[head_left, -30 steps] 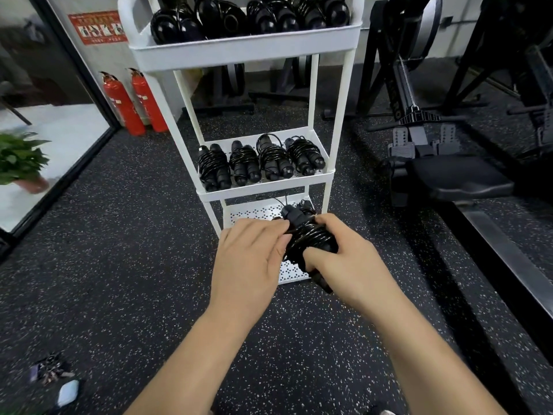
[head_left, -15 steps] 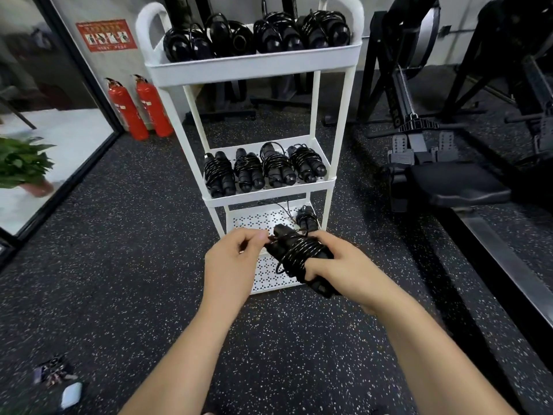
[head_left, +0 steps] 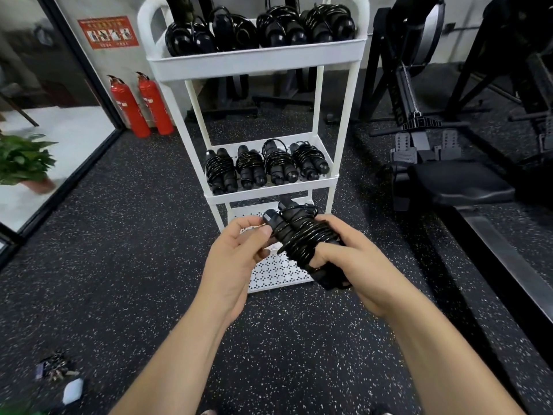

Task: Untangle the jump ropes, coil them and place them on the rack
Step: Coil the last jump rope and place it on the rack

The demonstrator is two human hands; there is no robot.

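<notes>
Cord on the jump rope (head_left: 302,238), held before the white rack (head_left: 257,59), looks light and springy; the right hand (head_left: 353,259) curls round the wraps, the left hand (head_left: 236,256) pinches a handle end.

rack (head_left: 254,59) top cut off above.

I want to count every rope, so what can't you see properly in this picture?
All in the head view:
- Bottom shelf: the left hand, the right hand and the jump rope they hold cover much of it, so ropes there can't be counted.
- Top-shelf ropes: lower parts hidden behind the shelf wall.
- Red sign: writing too small.
- Small things on the floor: too blurred to name.
</notes>
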